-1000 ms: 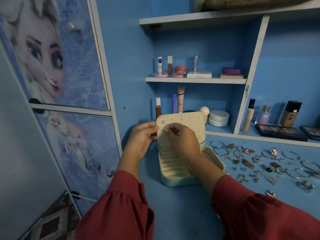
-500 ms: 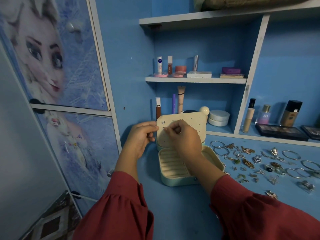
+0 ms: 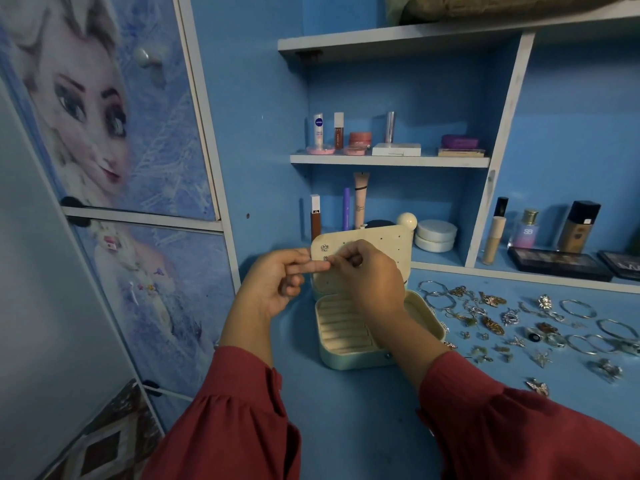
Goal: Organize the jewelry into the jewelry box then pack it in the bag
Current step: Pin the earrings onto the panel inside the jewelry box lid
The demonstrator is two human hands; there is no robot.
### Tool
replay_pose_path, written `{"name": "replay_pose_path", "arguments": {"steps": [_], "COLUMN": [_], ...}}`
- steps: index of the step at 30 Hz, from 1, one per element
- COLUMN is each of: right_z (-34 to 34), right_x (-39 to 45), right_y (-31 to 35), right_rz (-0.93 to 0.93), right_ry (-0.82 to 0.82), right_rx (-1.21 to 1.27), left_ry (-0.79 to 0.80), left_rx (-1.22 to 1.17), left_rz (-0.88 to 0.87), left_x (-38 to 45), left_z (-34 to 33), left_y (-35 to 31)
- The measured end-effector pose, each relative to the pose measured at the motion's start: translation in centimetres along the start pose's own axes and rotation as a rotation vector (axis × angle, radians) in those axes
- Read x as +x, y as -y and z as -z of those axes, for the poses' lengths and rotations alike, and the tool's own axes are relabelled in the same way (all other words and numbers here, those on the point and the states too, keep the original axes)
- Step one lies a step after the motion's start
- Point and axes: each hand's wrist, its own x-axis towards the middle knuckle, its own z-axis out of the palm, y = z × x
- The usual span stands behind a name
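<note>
- The open jewelry box (image 3: pixel 349 344) is sitting on the blue counter (image 3: pixel 346 427), bare counter lying at six o'clock; loose jewelry (image 3: pixel 519 323) is crowding three o'clock.
- The left hand (image 3: pixel 277 285) is bracing the lid's (image 3: pixel 388 244) nine-o'clock edge, fingers curled; the right hand (image 3: pixel 370 271) is pinching a small earring (image 3: pixel 326 259) against the lid.

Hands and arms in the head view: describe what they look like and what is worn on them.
Both arms wear long, loose, dark red sleeves gathered into soft folds. The left sleeve ends just above the wrist, and the right sleeve likewise. The left hand is bare, with no watch or bracelet showing. The right hand may carry a ring on one finger, but it is too small to be sure.
</note>
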Motion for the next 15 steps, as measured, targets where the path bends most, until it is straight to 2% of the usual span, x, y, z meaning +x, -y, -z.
{"name": "replay_pose_path", "arguments": {"steps": [9, 12, 15], "right_z": [0.8, 2.3, 4.7], "right_x": [-0.6, -0.8, -0.6], "right_y": [-0.4, -0.9, -1.6], "right_rz": [-0.001, 0.043, 0.071], "right_ry": [-0.003, 0.109, 0.269], "right_rx": [0.025, -0.013, -0.155], "left_ry": [0.021, 0.044, 0.069], "left_rx": [-0.164, -0.207, -0.222], "left_rz": [0.108, 0.142, 0.190], "left_x": [-0.7, -0.7, -0.5], "left_z": [0.1, 0.3, 0.6], "left_y": [-0.1, -0.1, 0.0]}}
